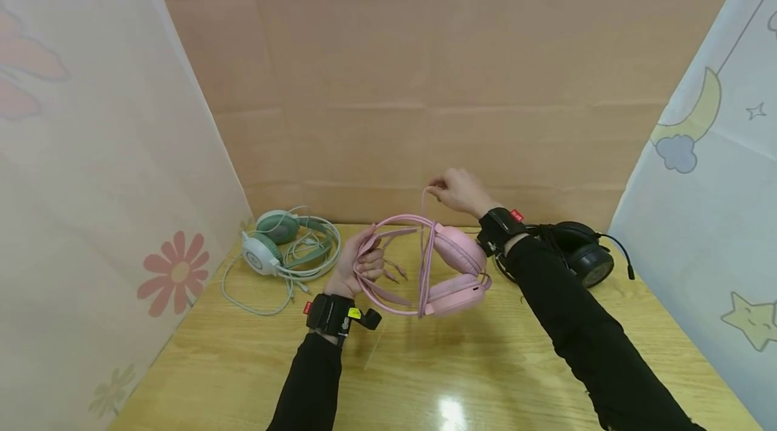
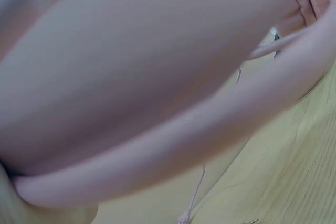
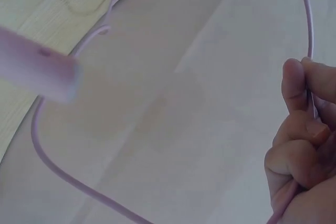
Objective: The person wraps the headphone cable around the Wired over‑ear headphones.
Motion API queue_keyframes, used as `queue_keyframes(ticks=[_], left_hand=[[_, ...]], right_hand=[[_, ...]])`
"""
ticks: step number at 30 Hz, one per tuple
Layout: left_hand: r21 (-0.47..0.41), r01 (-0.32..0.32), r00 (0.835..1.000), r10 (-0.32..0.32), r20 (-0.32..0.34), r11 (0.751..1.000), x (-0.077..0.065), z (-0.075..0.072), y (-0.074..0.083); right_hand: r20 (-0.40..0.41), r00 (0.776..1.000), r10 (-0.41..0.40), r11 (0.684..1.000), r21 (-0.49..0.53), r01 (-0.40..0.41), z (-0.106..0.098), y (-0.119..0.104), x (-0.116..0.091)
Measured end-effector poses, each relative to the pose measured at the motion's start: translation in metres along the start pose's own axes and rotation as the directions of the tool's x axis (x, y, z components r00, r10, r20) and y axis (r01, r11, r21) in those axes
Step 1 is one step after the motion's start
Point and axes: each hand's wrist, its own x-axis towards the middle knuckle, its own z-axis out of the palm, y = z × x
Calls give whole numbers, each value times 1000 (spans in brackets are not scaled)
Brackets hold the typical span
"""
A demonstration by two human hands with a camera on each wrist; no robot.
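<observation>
A pink headset hangs above the wooden table, its earcups to the right. My left hand grips the pink headband and the looped cable on the left side. My right hand is raised above the headset and pinches the thin pink cable. In the right wrist view the fingers close on the cable, which loops down and to the left. The left wrist view is filled by the blurred palm and the pink band.
A green and white headset with a tangled pale cable lies at the back left of the table. A black headset with a boom microphone lies at the back right, behind my right forearm. Printed curtains flank both sides; a tan wall stands behind.
</observation>
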Motion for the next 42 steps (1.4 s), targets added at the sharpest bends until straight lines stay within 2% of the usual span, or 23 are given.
queue_keyframes(ticks=[7,15,24,31,37,42], left_hand=[[-25,-25,1000,25,-18,999,-1,-3,0],[-25,-43,999,42,-34,999,1,-4,1],[-22,-73,995,71,-65,997,1,-5,0],[-14,-98,989,96,-109,995,2,-3,2],[22,-104,971,107,-215,994,0,-3,3],[45,-132,948,139,-286,990,-4,-2,7]], right_hand=[[-20,1000,-5,1000,-2,5,-10,-7,-3],[-37,998,45,999,2,-45,-18,-5,-7],[-14,997,76,997,25,-76,-26,-15,-18],[-4,1000,31,998,49,-31,-29,-20,-22],[99,994,-45,995,90,36,-29,-19,-30],[233,970,-72,985,170,32,-31,-25,-34]])
